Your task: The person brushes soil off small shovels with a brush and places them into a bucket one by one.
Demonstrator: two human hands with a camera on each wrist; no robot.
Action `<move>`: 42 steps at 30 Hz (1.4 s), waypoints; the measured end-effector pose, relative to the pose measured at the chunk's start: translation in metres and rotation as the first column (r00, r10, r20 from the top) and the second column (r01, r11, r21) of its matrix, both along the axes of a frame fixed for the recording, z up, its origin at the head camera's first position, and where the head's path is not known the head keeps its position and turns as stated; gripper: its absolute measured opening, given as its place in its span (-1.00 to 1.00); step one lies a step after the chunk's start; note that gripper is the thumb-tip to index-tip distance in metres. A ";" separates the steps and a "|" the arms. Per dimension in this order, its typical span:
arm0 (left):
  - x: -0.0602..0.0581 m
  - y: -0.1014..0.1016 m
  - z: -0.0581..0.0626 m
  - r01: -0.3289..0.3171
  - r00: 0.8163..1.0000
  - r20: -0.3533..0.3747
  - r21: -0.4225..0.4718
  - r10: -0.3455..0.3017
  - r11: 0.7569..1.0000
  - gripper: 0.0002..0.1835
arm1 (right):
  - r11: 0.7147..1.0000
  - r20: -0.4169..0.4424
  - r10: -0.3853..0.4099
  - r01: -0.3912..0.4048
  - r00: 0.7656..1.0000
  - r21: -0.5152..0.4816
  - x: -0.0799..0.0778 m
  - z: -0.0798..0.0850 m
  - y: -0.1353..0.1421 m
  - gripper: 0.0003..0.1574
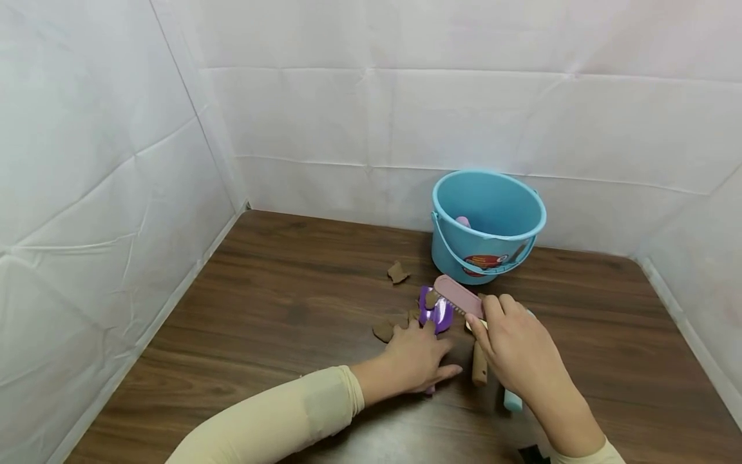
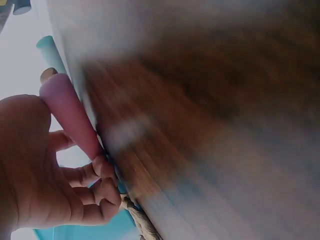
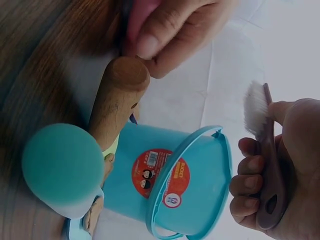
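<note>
My right hand [image 1: 518,345] grips a pink brush [image 1: 460,296]. In the right wrist view, fingers wrap its handle and the white bristles [image 3: 256,107] face away from the palm. My left hand [image 1: 414,357] reaches over a small scoop with a purple head [image 1: 443,317]; its fingertips are down beside the head and a brown flaky piece [image 1: 413,316]. The scoop's pink handle [image 2: 72,112] runs beneath the palm, between thumb and fingers in the left wrist view. Another brown piece [image 1: 432,298] lies on the purple head under the brush's front end.
A blue bucket [image 1: 487,251] with a lilac item [image 1: 463,222] inside stands at the back. Brown pieces [image 1: 397,272] are scattered on the wooden table [image 1: 278,309]. A wooden-handled tool [image 1: 480,366] and a teal handle [image 1: 513,401] lie by my right hand.
</note>
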State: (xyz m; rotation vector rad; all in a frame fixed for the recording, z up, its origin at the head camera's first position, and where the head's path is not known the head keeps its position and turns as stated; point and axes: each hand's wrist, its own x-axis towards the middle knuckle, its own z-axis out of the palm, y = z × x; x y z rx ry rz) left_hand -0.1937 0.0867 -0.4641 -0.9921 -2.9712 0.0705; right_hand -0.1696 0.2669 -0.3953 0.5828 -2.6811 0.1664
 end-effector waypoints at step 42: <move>0.000 -0.127 0.014 -0.026 0.831 -0.557 -0.074 -0.020 0.997 -0.45 | 0.997 0.090 0.071 -0.074 0.993 0.030 -0.001 -0.013 -0.045 -0.64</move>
